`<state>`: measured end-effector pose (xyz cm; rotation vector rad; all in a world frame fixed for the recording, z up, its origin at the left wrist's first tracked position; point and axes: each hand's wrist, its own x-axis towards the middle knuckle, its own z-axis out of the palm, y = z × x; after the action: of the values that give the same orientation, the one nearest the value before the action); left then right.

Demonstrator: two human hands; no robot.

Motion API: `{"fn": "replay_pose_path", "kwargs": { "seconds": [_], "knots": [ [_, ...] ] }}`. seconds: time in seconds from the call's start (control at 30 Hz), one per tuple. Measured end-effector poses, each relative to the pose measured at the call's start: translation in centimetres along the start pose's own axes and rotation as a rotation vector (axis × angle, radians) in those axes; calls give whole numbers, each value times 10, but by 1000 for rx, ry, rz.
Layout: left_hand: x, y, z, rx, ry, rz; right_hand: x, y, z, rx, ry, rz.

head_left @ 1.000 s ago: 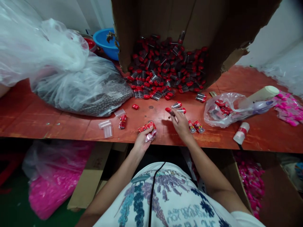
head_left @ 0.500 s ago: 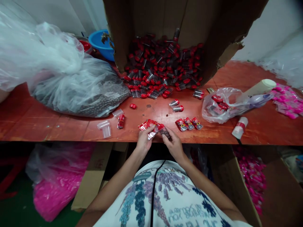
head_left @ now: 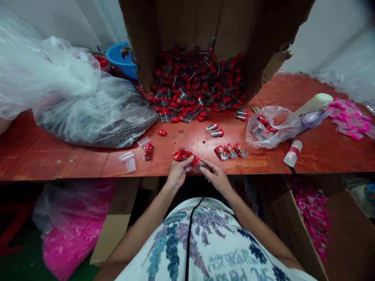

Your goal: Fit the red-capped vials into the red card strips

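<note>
At the table's front edge, my left hand (head_left: 177,172) grips a small fan of red printed labels (head_left: 181,154) between thumb and fingers. My right hand (head_left: 216,175) pinches a small clear bottle (head_left: 202,165) of dark beads, its red end against the labels. The fingers cover parts of both. Just right of my hands lie three red-and-grey printed packets (head_left: 231,151) in a row. Two red-capped bottles (head_left: 216,133) of beads rest beyond them. On the left are a rolled bundle of red labels (head_left: 148,151), empty clear tubes (head_left: 131,164) and a loose red cap (head_left: 162,132).
A cardboard box (head_left: 252,50) on its side spills many red-capped bottles (head_left: 193,82). Left stands a large plastic bag of dark beads (head_left: 102,117); behind it, a blue basin (head_left: 121,60). A plastic bag with red packets (head_left: 269,128) and pink items (head_left: 348,117) lie right.
The bottle and labels have come closer together, the bottle's red end now by my left thumb. My right fingers have shifted along the bottle. The whole view has moved slightly.
</note>
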<state>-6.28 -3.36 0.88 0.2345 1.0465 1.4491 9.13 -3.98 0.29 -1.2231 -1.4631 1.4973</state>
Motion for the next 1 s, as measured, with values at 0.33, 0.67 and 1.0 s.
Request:
{"fn": "replay_pose_path", "kwargs": {
  "seconds": [0.33, 0.67, 1.0],
  "knots": [
    [-6, -1, 5, 155, -65, 148, 0, 1, -8, -204, 29, -206],
    [-10, 1, 7, 326, -136, 130, -3, 2, -11, -213, 13, -263],
    [-12, -8, 2, 262, -150, 18, -8, 12, 1, 153, 90, 47]
  ]
}}
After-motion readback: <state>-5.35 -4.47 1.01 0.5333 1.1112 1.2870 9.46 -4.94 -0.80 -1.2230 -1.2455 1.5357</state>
